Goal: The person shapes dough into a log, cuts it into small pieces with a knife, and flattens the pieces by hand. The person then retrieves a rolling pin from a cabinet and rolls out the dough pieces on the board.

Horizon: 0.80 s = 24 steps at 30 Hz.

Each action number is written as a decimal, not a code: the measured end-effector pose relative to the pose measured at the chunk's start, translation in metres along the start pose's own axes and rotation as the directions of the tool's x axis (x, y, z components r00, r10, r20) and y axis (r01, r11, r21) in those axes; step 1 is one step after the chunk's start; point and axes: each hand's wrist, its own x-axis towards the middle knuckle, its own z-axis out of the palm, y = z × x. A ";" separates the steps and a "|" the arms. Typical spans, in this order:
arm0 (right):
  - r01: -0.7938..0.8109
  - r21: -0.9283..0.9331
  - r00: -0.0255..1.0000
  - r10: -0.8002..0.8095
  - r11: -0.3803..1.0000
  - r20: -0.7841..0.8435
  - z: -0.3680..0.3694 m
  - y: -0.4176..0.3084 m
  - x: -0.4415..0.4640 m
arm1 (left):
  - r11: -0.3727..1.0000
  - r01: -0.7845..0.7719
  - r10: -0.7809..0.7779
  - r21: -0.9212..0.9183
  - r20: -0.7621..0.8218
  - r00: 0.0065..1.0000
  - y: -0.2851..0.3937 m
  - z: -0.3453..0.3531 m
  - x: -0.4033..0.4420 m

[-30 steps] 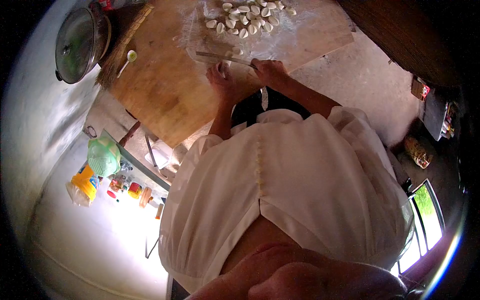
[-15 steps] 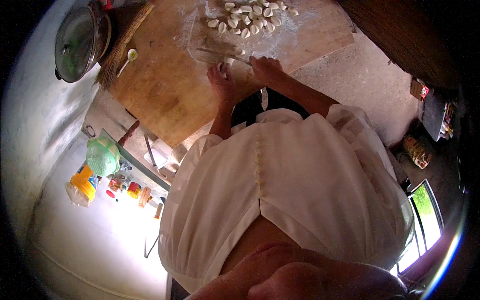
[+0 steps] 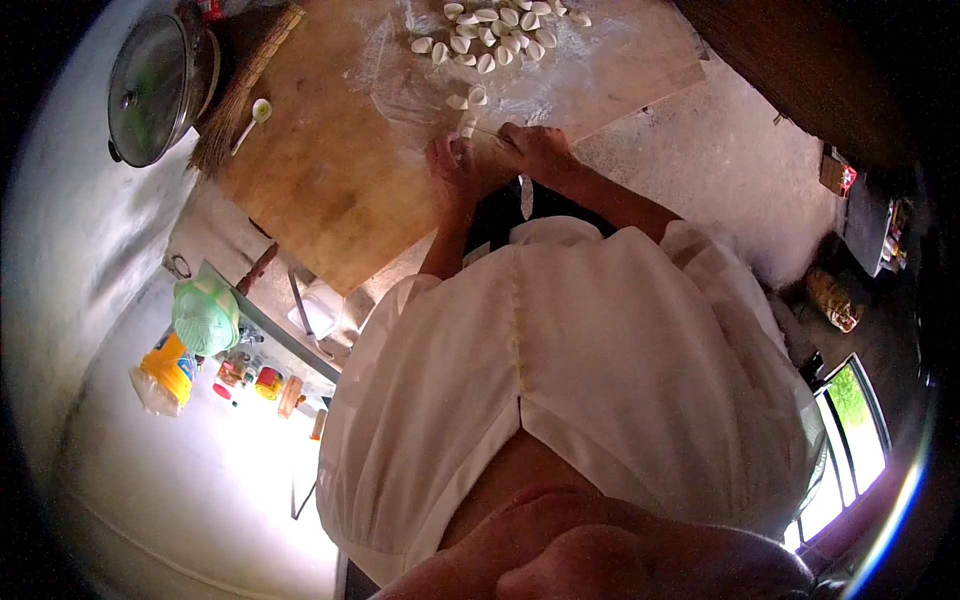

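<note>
My right hand (image 3: 538, 152) is closed around the handle end of a long knife (image 3: 484, 129), whose thin blade reaches left over the wooden board (image 3: 330, 150) and is blurred. Beside it my left hand (image 3: 453, 165) is curled with its fingers together, gripping the near end of a pale dough strip (image 3: 468, 124); the fingers partly hide it. Two loose dough pieces, one at the right (image 3: 478, 96) and one at the left (image 3: 457, 102), lie just beyond the blade. Farther back, several white dough pieces (image 3: 487, 38) are spread on flour.
At the left stand a lidded pan (image 3: 150, 90), a straw brush (image 3: 245, 90) and a spoon (image 3: 256, 118) on the board. Lower left are a green basket (image 3: 206, 318), a yellow package (image 3: 168, 368) and small jars (image 3: 268, 382). A dark woven object (image 3: 800, 80) is upper right.
The knife blade has swung and is now smeared by motion. My left hand has shifted slightly right, closer to my right hand. Another dough piece now shows beyond the blade.
</note>
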 end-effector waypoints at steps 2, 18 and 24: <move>-0.004 -0.056 0.999 0.007 0.998 0.053 0.007 0.001 -0.001 | 0.998 0.027 -0.026 -0.051 0.015 1.000 0.005 -0.005 0.004; -0.035 -0.154 0.995 0.049 0.988 0.092 0.013 0.002 0.003 | 0.987 0.087 -0.079 -0.136 0.067 0.995 -0.006 -0.001 0.001; -0.052 -0.142 0.995 0.063 0.988 0.073 0.010 -0.002 0.001 | 0.998 0.022 -0.021 -0.058 0.029 0.999 -0.015 0.004 0.001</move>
